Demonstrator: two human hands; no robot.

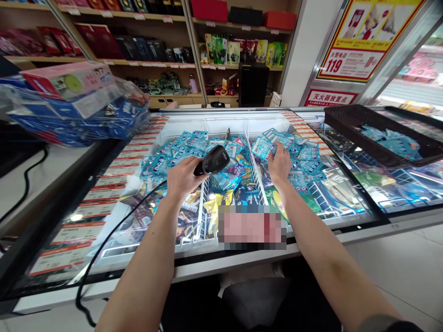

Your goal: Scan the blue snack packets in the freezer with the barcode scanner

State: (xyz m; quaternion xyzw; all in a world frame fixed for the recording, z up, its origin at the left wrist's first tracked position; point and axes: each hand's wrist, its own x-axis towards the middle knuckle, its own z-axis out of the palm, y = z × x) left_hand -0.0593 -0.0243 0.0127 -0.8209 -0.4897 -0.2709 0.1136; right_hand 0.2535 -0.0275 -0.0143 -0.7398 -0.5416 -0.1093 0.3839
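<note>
In the head view my left hand (185,177) is wrapped round the handle of a black barcode scanner (218,159), whose head points to the right over the freezer glass. A black cable trails from it toward the front left. My right hand (279,163) is over the right-hand pile of blue packets (308,152), closed at the edge of one light-blue packet (262,147), its fingertips bent. More blue packets (162,159) are spread behind and left of the scanner. Through the glass, wire baskets (258,177) hold colourful wrapped goods.
On the left stands a plastic-wrapped bundle of boxes (114,115). A dark brown basket (372,147) with more blue packets rests at the right. Price labels (117,173) line the glass. Stocked shelves (138,60) are behind, and a pixelated patch covers part of the front edge.
</note>
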